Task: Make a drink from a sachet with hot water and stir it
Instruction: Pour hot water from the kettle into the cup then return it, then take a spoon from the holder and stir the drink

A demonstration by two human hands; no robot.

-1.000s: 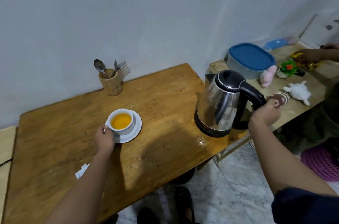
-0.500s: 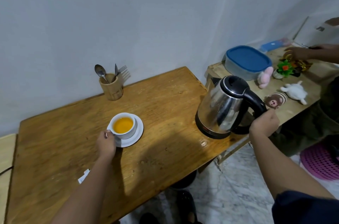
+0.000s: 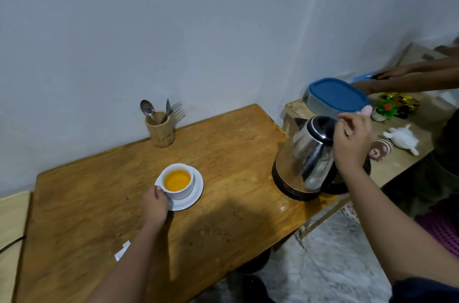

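While the left hand (image 3: pixel 155 207) curls its fingers around the handle side of the white cup (image 3: pixel 177 181), the cup sits on its saucer (image 3: pixel 195 194) near the middle of the wooden table (image 3: pixel 99 203), filled close to the brim with orange liquid. Cup and saucer look like glazed ceramic: stiff, breakable, smooth, and probably hot, so the handle is the safest place to grip, with the saucer steadied so it does not slide. The right hand (image 3: pixel 351 146) hovers over the steel electric kettle (image 3: pixel 308 158) at the table's right edge, fingers loosely bent and apparently holding nothing, though its underside is hidden. Stirring seems to remain, and a spoon (image 3: pixel 147 110) stands in the wooden utensil holder (image 3: pixel 160 132) by the far edge, light and rigid, best taken by its bowl end and drawn upward.
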